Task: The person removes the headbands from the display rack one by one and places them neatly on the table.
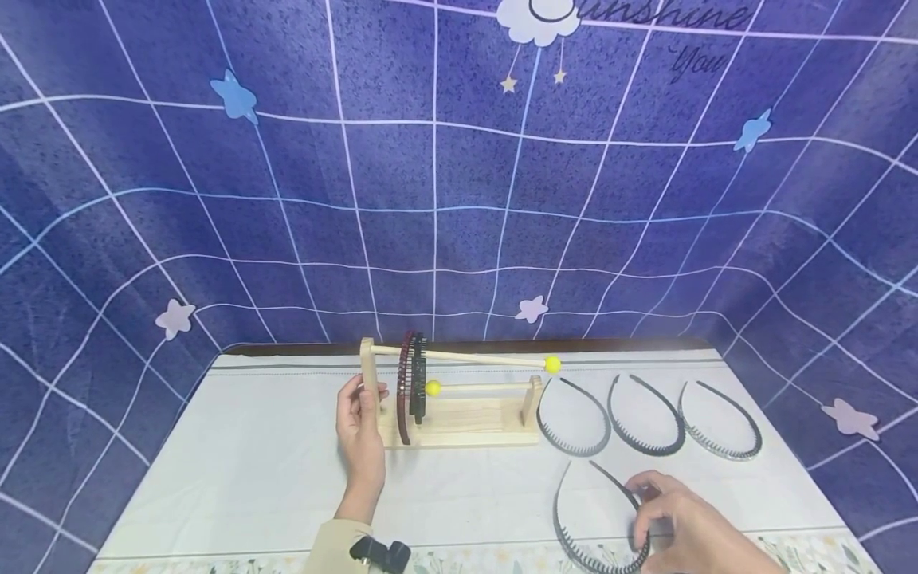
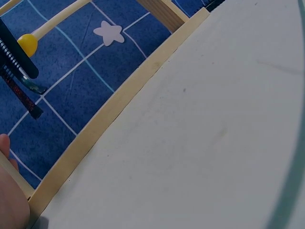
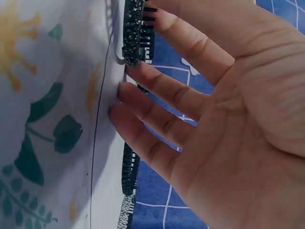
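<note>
My left hand (image 1: 362, 430) grips the left upright of a wooden headband rack (image 1: 466, 438), thumb on the near side. On the rack's upper rod hang a dark red toothed headband (image 1: 403, 406) and black ones (image 1: 418, 375), close together at the left. Yellow balls cap the upper rod (image 1: 552, 364) and the lower rod (image 1: 433, 388). Toward the front right, my right hand (image 1: 681, 522) holds the right side of a black toothed headband (image 1: 566, 542) lying on the table. In the right wrist view its fingers (image 3: 157, 86) touch the beaded band (image 3: 132, 33); the thumb tip is hidden.
Right of the rack lie three more headbands in a row: a grey-toothed one (image 1: 555, 438), a black one (image 1: 638, 446) and a clear-edged one (image 1: 724, 453). A white cloth covers the table (image 1: 251, 478). Behind hangs a blue curtain (image 1: 459, 239) with stars.
</note>
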{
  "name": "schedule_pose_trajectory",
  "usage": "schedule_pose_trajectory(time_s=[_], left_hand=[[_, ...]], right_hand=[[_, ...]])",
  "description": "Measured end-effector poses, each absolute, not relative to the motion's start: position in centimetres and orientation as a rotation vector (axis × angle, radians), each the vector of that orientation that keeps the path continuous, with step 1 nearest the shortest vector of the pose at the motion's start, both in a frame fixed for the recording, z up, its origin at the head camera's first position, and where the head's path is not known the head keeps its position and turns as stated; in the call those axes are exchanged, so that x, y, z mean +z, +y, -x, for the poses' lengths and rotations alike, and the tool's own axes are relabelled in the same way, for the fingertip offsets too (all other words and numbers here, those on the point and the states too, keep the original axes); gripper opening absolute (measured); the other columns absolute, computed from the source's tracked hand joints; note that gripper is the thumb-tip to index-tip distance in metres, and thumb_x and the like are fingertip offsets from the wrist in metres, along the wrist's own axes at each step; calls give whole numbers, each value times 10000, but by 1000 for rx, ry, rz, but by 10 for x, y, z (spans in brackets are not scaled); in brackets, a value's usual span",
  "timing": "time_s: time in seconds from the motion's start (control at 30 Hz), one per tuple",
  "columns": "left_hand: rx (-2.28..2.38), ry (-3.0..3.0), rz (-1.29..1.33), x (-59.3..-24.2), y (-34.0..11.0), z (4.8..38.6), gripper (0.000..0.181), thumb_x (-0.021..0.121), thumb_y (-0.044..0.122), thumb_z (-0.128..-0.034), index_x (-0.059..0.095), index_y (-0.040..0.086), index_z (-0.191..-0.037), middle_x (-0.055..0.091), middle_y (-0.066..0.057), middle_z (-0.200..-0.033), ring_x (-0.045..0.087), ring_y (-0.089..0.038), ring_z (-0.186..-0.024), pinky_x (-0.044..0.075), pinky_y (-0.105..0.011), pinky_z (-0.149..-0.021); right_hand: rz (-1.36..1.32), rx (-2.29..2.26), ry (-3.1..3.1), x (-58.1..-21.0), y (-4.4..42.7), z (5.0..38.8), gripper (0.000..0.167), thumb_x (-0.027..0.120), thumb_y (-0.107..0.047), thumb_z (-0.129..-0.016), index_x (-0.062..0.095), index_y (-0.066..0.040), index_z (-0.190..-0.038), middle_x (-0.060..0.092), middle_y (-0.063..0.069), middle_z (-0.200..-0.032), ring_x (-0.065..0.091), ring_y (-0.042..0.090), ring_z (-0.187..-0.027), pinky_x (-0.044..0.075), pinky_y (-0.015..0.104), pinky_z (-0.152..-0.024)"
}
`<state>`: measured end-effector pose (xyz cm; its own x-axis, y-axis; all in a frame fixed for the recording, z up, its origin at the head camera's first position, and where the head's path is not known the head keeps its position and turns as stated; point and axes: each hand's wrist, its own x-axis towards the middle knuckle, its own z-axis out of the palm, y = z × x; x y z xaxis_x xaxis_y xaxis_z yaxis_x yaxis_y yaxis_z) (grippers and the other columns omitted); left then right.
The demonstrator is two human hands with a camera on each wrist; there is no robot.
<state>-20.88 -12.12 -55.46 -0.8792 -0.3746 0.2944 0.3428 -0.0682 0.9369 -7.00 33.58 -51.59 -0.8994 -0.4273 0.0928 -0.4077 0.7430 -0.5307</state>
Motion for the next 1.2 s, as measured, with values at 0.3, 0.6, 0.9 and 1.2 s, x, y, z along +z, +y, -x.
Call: schedule_pose_trajectory(time_s=[0.3, 0.6, 0.9, 1.2], left_hand=[[-2009, -1750, -36, -555, -122, 209, 400, 395, 283, -1225, 486, 108, -1573, 675, -30, -1277, 656, -121, -1232, 478, -187, -1131], [-2002, -1764, -41, -554, -121, 209, 403, 388, 282, -1225, 477, 109, -1578, 664, -20, -1285, 651, -125, -1241, 471, -190, -1144], [-2011, -1733, -30, -556, -121, 211, 386, 396, 267, -1225, 496, 113, -1564, 675, -51, -1275, 660, -199, -1254, 479, -216, -1150], [-2017, -1752, -22, -556, -122, 210, 399, 384, 282, -1226, 477, 122, -1579, 662, -38, -1295, 645, -183, -1268, 469, -230, -1169]], right_hand=[[675, -677, 2984, -517, 331, 67, 455, 1032, -414, -524, 678, -493, -800, 641, 11, -1400, 626, 350, -1233, 648, 422, -934], [617, -687, 2900, -508, 333, 68, 494, 1023, -506, -553, 729, -436, -943, 637, 217, -1426, 634, 549, -1248, 644, 621, -891], [878, -585, 3211, -497, 325, 67, 580, 1057, -254, -589, 679, -459, -979, 653, 51, -1383, 706, 269, -1134, 624, 295, -831], [1122, -956, 3216, -472, 299, 80, 549, 1000, -101, -717, 669, -391, -1046, 647, -182, -1167, 626, 43, -1064, 442, 80, -950]])
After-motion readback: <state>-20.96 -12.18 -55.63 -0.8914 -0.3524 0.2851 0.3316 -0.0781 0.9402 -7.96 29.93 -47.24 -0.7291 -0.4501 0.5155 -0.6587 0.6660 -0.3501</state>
